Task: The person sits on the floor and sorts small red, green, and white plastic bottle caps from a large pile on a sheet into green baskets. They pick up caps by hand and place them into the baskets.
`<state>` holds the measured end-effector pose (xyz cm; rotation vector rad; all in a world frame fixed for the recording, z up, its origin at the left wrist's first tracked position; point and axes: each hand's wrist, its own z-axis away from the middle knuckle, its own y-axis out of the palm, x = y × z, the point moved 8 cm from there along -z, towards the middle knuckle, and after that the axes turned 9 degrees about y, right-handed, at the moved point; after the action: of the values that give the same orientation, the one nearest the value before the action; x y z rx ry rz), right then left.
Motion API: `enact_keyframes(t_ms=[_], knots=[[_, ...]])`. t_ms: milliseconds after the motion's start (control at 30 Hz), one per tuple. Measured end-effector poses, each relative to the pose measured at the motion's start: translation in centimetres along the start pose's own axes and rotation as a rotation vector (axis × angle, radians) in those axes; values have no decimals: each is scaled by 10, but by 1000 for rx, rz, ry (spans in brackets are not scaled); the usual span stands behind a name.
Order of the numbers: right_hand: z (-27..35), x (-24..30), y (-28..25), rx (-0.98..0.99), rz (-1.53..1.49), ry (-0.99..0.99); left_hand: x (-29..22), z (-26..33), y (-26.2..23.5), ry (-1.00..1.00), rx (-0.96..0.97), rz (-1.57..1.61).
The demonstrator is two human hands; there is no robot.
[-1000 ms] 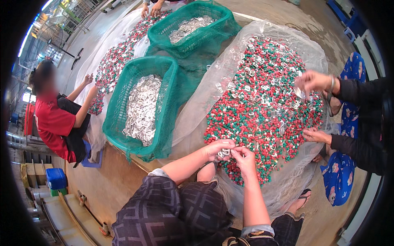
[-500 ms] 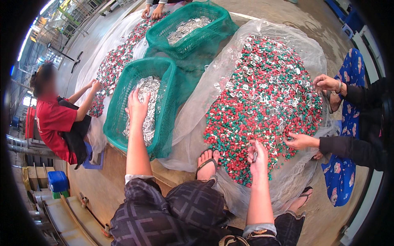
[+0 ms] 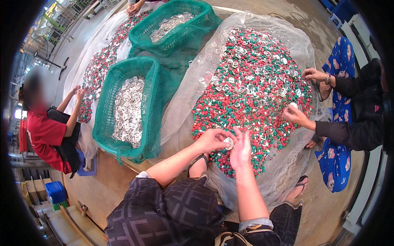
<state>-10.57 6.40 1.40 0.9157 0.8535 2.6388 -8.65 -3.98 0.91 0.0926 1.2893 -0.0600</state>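
A big heap of red, green and white small pieces (image 3: pixel 250 90) lies on a clear plastic sheet (image 3: pixel 287 41) in front of me. My left hand (image 3: pixel 211 139) and my right hand (image 3: pixel 241 149) meet at the heap's near edge. Between their fingers sits a small white clip-like piece (image 3: pixel 229 143); the left hand's fingers pinch it and the right hand touches it from the other side. To my left stands a green mesh basket (image 3: pixel 152 98) holding several silvery-white clips (image 3: pixel 128 110).
A second green basket (image 3: pixel 197 16) of clips stands further back. A person in dark sleeves picks at the heap from the right (image 3: pixel 297 117). A person in a red shirt (image 3: pixel 45 135) sits at left by another heap (image 3: pixel 96 78). Blue crate (image 3: pixel 55 192) at lower left.
My left hand has come back from the near green basket to the heap's edge and joined my right hand around a white piece. The person on the right has shifted their hands slightly.
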Motion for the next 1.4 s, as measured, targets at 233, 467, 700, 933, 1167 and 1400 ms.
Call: enact_keyframes(t_ms=[233,467,700,933,1167,1400], knots=[[2,-4,5,19,-47,117,20,-3,-22,-182,-20,154],[-3,-3,-15,5,-21,127,-13,-31,-94,-100,-115,425],[-8,17,-68,-186,-49,48,-191,-54,-276,694,-829,527],[14,55,-203,-753,-180,-251,-120,-97,-159,251,-443,171],[35,49,-286,-1118,712,-335,-40,-114,3,219,227,-448],[36,41,-267,-1141,1034,-246,8,-80,129,600,732,-1188]])
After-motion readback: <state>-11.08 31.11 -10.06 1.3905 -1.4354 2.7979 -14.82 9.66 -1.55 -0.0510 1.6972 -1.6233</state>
